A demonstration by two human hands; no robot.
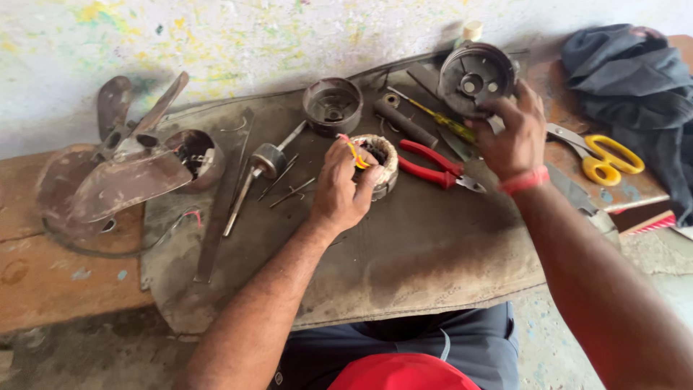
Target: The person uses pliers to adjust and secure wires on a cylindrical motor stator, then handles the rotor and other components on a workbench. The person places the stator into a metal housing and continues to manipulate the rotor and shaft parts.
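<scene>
Item: wound stator ring point(381, 160), on the grey mat point(404, 253); our left hand point(343, 188) closed around it, seemingly steadying it. Our right hand point(514, 136), fingers spread, gripped the round motor housing point(473, 76). Red pliers point(433, 166) lay between.

Wooden bench point(43, 282) under a grey mat point(404, 253), with yellow scissors point(610, 160)
</scene>
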